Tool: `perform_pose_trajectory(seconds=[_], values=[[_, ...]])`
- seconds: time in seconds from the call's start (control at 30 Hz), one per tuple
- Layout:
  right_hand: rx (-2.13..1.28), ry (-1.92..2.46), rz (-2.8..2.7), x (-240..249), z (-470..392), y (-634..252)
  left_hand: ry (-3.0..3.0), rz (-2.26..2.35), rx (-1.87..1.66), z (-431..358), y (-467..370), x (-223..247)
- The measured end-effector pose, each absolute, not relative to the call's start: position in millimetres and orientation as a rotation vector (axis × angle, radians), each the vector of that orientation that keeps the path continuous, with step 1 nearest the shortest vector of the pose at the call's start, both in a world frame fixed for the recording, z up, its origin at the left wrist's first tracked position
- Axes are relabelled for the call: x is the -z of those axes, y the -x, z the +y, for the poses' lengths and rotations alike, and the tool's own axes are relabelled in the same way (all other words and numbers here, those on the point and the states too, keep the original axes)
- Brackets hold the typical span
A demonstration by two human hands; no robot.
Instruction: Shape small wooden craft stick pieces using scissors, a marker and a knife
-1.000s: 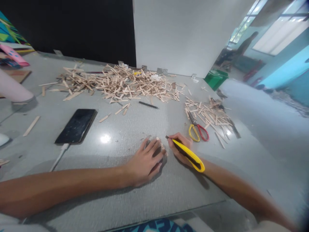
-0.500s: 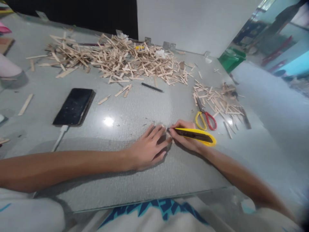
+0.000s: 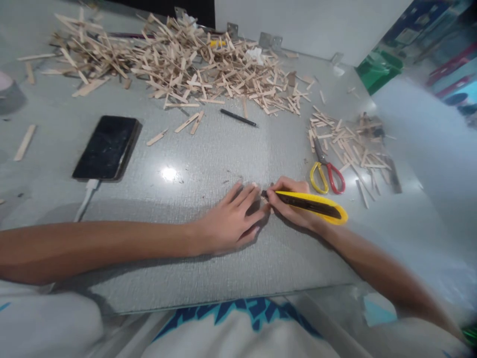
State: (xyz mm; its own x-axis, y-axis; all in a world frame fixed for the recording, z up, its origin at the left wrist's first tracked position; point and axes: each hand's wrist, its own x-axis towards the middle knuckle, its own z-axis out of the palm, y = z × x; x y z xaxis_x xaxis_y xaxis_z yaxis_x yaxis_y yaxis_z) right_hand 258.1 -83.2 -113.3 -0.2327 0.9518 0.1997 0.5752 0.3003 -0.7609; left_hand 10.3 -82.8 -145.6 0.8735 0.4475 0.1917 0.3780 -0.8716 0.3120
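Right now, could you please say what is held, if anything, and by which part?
The right hand grips the yellow knife near its blade; the left hand pins a mostly hidden stick.

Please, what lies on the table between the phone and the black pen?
In the head view, a few loose wooden pieces lie between the phone and the black pen.
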Motion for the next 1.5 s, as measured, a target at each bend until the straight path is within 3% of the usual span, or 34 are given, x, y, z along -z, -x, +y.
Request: perform_pose_trajectory(seconds=[1.13,1.5], values=[[-0.688,1.255,-2.043,113,-81,-256,-2.726,0.508,-0.365,-73,-13,135],[-0.690,1.176,-2.028,117,-81,-257,-2.872,0.523,-0.199,-74,-15,128]])
